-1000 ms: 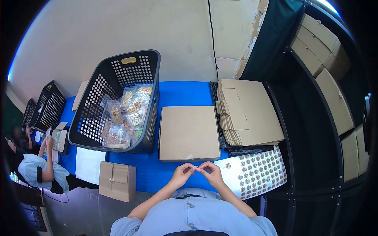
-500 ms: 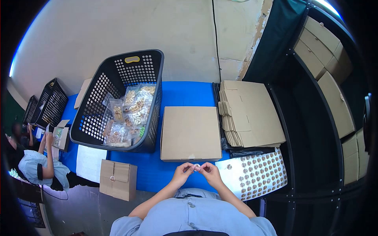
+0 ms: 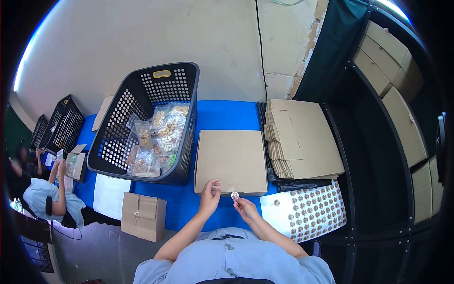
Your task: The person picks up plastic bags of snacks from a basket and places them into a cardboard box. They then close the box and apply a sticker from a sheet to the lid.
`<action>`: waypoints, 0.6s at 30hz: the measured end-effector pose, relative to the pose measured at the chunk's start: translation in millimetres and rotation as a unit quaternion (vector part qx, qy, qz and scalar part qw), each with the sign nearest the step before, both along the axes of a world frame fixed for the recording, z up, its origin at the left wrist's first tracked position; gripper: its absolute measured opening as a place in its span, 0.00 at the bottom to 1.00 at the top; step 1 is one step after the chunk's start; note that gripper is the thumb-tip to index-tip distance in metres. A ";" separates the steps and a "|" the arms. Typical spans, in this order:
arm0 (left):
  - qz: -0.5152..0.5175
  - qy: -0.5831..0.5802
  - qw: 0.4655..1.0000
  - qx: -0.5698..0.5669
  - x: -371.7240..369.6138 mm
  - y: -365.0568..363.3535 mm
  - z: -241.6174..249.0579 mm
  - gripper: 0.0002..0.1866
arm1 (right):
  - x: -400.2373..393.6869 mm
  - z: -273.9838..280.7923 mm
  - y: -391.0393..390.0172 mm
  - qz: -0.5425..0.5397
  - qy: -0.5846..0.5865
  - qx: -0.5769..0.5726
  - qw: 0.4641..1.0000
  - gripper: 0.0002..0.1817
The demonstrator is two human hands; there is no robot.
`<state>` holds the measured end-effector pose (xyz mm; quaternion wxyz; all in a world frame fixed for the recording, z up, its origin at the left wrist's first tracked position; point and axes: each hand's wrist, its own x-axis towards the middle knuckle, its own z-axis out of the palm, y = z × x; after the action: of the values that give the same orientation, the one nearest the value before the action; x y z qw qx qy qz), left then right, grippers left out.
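Note:
A closed cardboard box (image 3: 231,158) lies on the blue table in front of me. My right hand (image 3: 245,208) pinches a small round sticker (image 3: 235,195) at the box's front edge. To its left, my left hand (image 3: 209,196) is raised over the front left part of the box, fingers apart and holding nothing. A white sheet with rows of round stickers (image 3: 307,210) lies to the right of my hands.
A black basket (image 3: 187,137) of filled clear bags stands at the left. Flattened cardboard boxes (image 3: 309,137) are stacked at the right. A small closed box (image 3: 143,217) sits front left. Another person (image 3: 49,196) works at the far left; shelves hold boxes at right.
My hands have separated. The left moved up and left, off the sticker, and opened; the right keeps the sticker, now at the box's front edge.

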<state>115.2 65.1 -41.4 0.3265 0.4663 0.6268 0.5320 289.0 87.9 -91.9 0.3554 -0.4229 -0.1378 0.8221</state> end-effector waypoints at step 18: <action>-0.033 0.377 0.921 -0.093 1.6 37.1 -41.8 0.41 | -20.0 -2.6 -2.0 -0.006 -0.074 -0.022 0.997 0.15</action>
<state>116.8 102.1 -83.1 0.1251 0.6206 0.7343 0.2449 269.1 85.9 -94.4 0.3394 -0.4915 -0.1428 0.7892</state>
